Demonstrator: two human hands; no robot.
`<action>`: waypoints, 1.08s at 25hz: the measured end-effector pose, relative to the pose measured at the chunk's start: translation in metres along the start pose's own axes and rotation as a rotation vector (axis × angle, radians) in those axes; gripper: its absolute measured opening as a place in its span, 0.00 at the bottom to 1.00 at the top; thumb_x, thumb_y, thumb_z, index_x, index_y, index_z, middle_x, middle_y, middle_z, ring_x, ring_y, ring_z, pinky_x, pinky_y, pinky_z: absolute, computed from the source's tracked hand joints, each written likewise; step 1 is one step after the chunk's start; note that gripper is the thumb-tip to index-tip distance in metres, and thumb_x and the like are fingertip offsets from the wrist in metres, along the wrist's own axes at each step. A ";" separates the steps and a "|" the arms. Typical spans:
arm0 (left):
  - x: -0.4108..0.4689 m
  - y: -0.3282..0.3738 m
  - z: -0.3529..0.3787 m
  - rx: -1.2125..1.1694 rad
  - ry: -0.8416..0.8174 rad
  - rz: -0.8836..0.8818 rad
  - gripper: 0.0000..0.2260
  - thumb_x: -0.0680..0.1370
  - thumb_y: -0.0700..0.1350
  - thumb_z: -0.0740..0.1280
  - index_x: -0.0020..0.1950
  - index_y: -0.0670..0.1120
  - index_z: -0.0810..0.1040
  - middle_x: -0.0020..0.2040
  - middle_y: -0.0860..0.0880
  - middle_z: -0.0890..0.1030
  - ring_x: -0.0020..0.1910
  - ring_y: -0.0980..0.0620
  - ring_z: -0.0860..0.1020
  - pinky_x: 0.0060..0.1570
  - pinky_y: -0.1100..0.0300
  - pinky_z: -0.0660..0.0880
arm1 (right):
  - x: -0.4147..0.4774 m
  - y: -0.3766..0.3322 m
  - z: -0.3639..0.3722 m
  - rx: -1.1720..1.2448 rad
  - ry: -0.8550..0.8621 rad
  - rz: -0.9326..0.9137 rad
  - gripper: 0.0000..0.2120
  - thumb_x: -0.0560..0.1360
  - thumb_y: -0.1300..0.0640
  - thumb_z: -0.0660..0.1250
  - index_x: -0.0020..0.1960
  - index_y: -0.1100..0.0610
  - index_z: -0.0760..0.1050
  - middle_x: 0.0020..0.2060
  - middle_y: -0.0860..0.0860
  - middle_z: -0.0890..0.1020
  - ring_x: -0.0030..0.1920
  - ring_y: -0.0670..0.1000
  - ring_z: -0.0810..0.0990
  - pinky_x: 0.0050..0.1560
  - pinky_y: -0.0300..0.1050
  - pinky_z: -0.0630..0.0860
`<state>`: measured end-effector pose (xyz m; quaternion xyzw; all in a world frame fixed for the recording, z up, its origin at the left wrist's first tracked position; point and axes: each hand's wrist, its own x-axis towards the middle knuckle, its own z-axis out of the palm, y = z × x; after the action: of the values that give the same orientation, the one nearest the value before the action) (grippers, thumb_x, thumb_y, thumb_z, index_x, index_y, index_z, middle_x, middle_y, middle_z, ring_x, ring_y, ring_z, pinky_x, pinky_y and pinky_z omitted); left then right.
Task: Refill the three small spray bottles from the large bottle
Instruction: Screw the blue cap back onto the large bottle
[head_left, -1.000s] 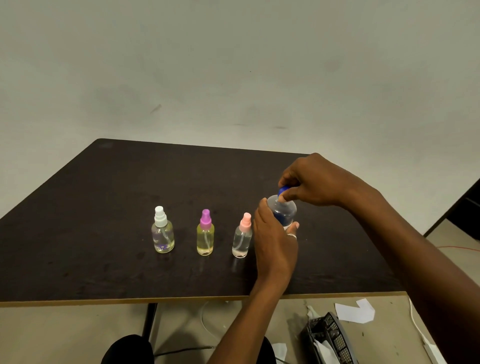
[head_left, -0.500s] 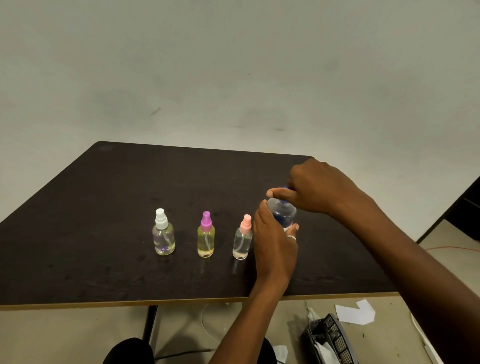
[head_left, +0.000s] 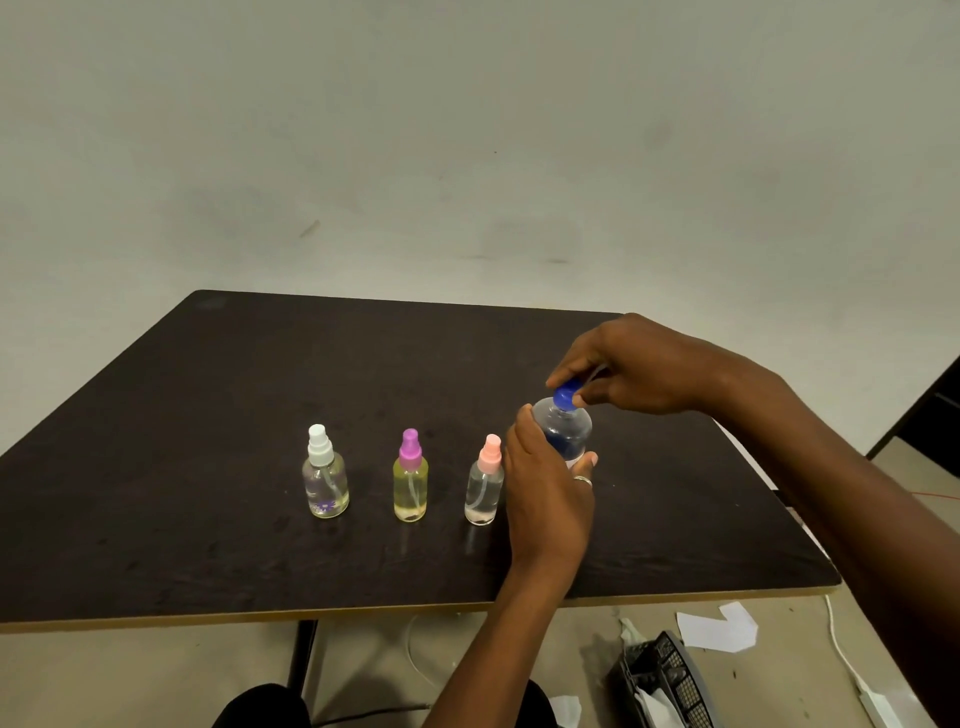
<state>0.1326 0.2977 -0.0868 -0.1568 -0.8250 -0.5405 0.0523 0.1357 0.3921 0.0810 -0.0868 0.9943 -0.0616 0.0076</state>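
On the dark matte wooden table (head_left: 208, 441), three small clear plastic spray bottles stand upright in a row: white-capped bottle (head_left: 324, 480), purple-capped bottle of yellowish liquid (head_left: 411, 478), pink-capped bottle (head_left: 484, 483). Just right of them, the large clear plastic bottle (head_left: 563, 431) stands with its long axis vertical, its round blue screw cap (head_left: 565, 397) up. The left hand (head_left: 548, 493) wraps the body; the right hand (head_left: 639, 366), arched from above, pinches the cap.
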 end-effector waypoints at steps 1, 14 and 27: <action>0.000 0.000 0.000 0.002 0.000 0.003 0.35 0.76 0.48 0.73 0.77 0.47 0.57 0.74 0.49 0.68 0.72 0.52 0.69 0.69 0.62 0.66 | 0.000 0.001 0.002 0.005 0.015 0.007 0.14 0.75 0.62 0.71 0.60 0.53 0.81 0.56 0.47 0.83 0.51 0.42 0.79 0.52 0.30 0.72; 0.000 0.001 -0.002 -0.043 0.004 0.030 0.32 0.75 0.47 0.73 0.75 0.44 0.62 0.70 0.47 0.71 0.70 0.51 0.71 0.70 0.57 0.68 | 0.008 -0.005 0.040 -0.231 0.209 0.307 0.19 0.77 0.40 0.64 0.50 0.56 0.80 0.42 0.53 0.83 0.39 0.49 0.79 0.43 0.39 0.71; -0.002 0.003 -0.005 -0.052 -0.009 0.035 0.32 0.76 0.47 0.73 0.75 0.44 0.61 0.72 0.47 0.70 0.71 0.50 0.69 0.69 0.55 0.70 | -0.002 -0.003 0.025 -0.138 0.156 0.121 0.21 0.78 0.39 0.58 0.55 0.54 0.79 0.51 0.51 0.81 0.47 0.48 0.79 0.48 0.40 0.75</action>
<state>0.1348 0.2936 -0.0830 -0.1751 -0.8079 -0.5602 0.0541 0.1392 0.3868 0.0569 -0.0221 0.9972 0.0009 -0.0719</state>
